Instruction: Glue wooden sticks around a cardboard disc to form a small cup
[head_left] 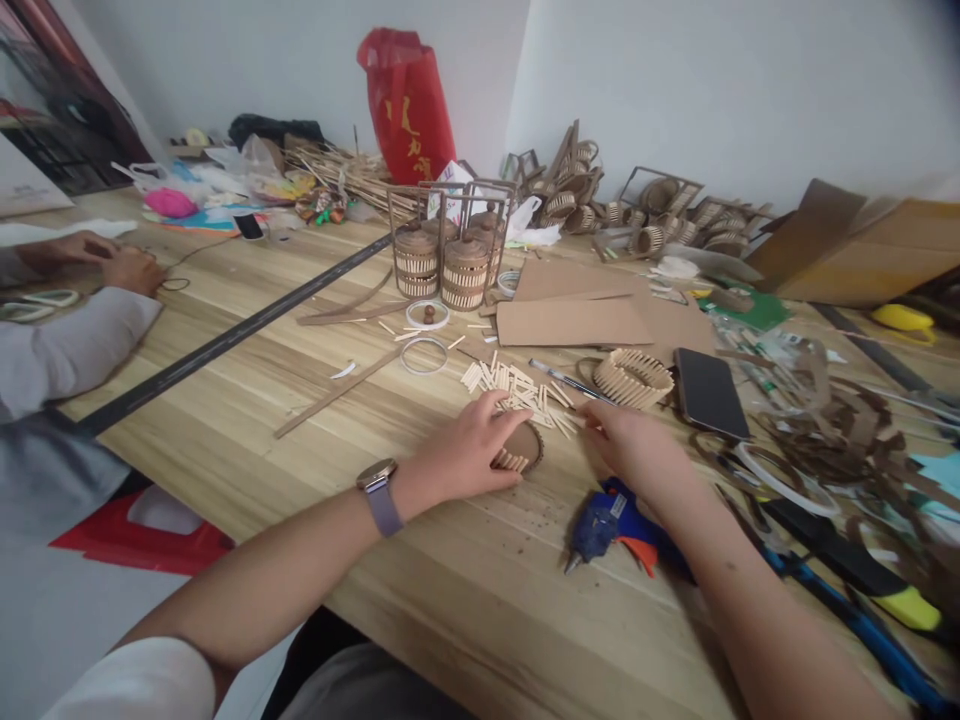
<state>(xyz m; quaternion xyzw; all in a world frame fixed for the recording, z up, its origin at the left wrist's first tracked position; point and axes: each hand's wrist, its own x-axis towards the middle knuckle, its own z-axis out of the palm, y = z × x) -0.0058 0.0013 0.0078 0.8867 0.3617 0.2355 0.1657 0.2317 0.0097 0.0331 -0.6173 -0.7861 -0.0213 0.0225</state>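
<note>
My left hand (469, 450), with a watch (377, 478) on its wrist, curves its fingers around a small round brown base (527, 447). Short light sticks stand along the near edge of that base. Beyond it lies a loose pile of pale sticks (510, 385). My right hand (619, 430) is at the right end of the pile, fingers bent together near a pen (570, 380); what they hold, if anything, is too small to make out. A blue glue gun (600, 520) rests below my right hand.
A round stick basket (634, 378) and a phone (711, 392) lie right of the pen. Lidded baskets (463, 272) stand behind, beside cardboard (574, 315). Pliers (840, 550) and brown strips (825, 430) crowd the right. Another person's hands (127, 265) are at the far left.
</note>
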